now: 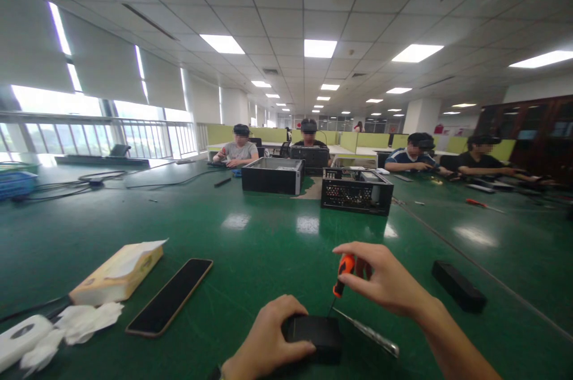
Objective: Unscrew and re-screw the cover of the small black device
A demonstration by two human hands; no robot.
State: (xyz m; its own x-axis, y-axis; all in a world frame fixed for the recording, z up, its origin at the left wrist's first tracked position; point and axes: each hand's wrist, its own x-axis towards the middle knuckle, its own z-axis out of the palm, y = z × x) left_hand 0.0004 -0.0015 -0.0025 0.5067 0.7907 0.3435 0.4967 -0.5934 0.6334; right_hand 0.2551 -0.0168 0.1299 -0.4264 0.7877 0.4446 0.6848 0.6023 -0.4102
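Clasped a small black box [316, 332] on the green table [250, 249], low and centre, with the left hand [268, 341] — fingers curled together over its near side. Pinched an orange-handled screwdriver [344, 275] in the fingertips of the right hand [385, 281] — held near upright, tip down at the box's top, a metal tool [371, 337] lying just beside.

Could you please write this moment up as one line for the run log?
left hand: grips small black rectangular box | right hand: holds orange-handled screwdriver, tip at box | surface: green table
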